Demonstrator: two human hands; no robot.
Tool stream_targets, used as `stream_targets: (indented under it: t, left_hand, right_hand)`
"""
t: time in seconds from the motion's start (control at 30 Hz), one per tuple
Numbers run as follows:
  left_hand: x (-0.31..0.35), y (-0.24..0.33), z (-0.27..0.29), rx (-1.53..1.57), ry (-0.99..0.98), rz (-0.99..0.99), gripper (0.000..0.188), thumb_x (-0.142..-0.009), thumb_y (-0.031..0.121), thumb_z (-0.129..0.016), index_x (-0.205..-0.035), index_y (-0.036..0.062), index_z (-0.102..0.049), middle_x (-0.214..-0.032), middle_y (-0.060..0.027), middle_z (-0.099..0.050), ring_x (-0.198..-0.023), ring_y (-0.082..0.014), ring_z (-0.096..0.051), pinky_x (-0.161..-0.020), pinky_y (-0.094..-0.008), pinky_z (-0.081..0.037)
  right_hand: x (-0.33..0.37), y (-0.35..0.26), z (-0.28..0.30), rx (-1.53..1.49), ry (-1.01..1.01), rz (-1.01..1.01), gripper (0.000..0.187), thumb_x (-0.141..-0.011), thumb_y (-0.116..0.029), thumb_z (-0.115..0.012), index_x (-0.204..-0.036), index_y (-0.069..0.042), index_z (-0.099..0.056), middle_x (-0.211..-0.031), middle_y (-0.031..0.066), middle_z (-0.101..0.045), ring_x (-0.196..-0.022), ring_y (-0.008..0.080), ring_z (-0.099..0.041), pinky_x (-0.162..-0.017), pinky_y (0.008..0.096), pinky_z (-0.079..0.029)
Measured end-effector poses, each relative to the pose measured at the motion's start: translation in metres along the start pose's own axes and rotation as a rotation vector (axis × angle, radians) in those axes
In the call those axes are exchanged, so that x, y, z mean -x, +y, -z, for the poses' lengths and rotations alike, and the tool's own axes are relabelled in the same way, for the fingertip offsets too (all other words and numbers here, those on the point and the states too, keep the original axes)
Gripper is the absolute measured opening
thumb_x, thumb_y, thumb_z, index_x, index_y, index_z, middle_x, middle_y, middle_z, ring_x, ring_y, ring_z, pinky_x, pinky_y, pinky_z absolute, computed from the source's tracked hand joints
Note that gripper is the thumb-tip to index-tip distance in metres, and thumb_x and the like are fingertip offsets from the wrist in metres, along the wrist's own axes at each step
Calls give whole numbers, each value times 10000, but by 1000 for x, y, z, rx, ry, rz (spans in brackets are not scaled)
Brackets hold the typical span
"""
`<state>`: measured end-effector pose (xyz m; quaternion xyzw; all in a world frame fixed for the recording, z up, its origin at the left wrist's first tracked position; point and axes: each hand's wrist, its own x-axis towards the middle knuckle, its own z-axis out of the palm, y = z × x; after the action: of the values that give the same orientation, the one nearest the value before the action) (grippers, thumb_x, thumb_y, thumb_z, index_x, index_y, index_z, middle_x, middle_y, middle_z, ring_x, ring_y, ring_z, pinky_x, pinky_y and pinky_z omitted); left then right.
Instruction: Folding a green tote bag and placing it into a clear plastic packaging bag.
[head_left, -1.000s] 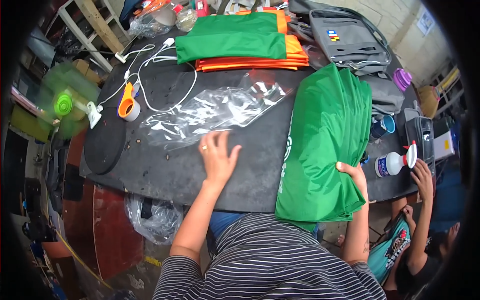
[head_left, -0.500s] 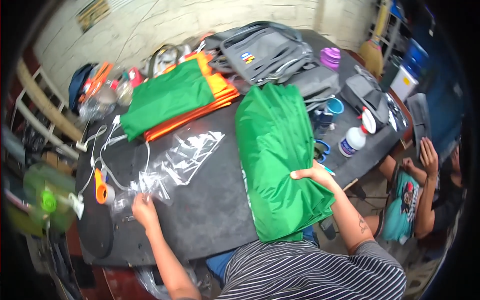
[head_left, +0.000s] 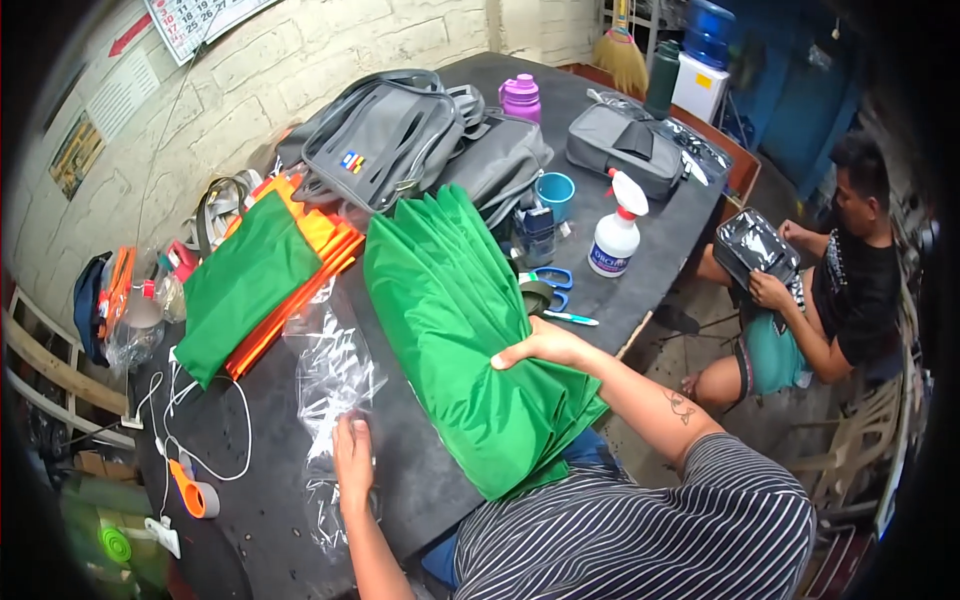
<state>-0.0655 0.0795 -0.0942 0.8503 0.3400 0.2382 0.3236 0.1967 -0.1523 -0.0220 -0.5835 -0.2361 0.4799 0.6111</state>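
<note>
Plastic sheet [head_left: 330,390] lies left of fabric stack [head_left: 460,320]; backpacks [head_left: 400,135] behind.

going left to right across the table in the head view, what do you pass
orange tape dispenser → left hand on clear plastic bag → green fabric stack → right hand → white spray bottle

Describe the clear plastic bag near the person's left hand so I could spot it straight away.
Start at the dark worktable and find the fanned stack of green fabric under the right hand. Just to its left lies the clear plastic bag, crinkled and flat, with the left hand on its near end. Unlike the green and orange fabric around it, it is see-through and glossy.
</note>
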Motion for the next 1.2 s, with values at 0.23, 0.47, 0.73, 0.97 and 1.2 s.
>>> stream_targets:
  t: [0.23, 0.47, 0.73, 0.97, 1.2]
  left_hand:
    - [61, 33, 6, -240, 210, -251, 304, -751, 153, -694, -967, -11, -557, -1000, -171, -503, -956, -343, -481, -803, -457, -390]
    - [77, 30, -5, -382, -164, -163, 563, -812, 236, -649, -1287, -1, -461, -1348, -244, -383, -1303, -413, -295, -1096, -505, -192]
    - [70, 5, -11, -256, 254, -111, 71, -851, 0, -505, -885, 18, -564, -827, -144, -503, -789, -348, -529, -683, -433, -416]
    - [58, -18, -9, -255, 367, -10, 111, -935, 30, -429, -1013, -31, -479, -818, -210, -558, -726, -391, -551, -652, -445, -429]
    - [50, 5, -6, -204, 266, 68, 105, -940, 76, -466, -988, -15, -488, -820, -205, -572, -653, -350, -574, -576, -413, -427]
  right_hand:
    - [-6, 9, 4, -9, -18, 7, 585, -646, -140, -788, -1165, 33, -581, -1079, 113, -643, -979, 185, -606, -898, 315, -454]
    - [-5, 10, 4, -67, -26, 35, 588, -649, -117, -787, -1173, 37, -571, -1073, 111, -643, -957, 183, -612, -879, 317, -466]
    - [-6, 12, 4, -58, 0, 38, 573, -645, -125, -790, -1154, 34, -581, -1058, 109, -644, -947, 182, -612, -880, 312, -464]
    - [-9, 12, 3, -85, -33, 18, 620, -638, -129, -796, -1185, 38, -556, -1089, 117, -632, -970, 189, -607, -887, 321, -463]
    - [-3, 9, 7, -11, -10, 20, 643, -634, -153, -798, -1200, 29, -552, -1110, 116, -626, -1002, 195, -596, -912, 326, -448]
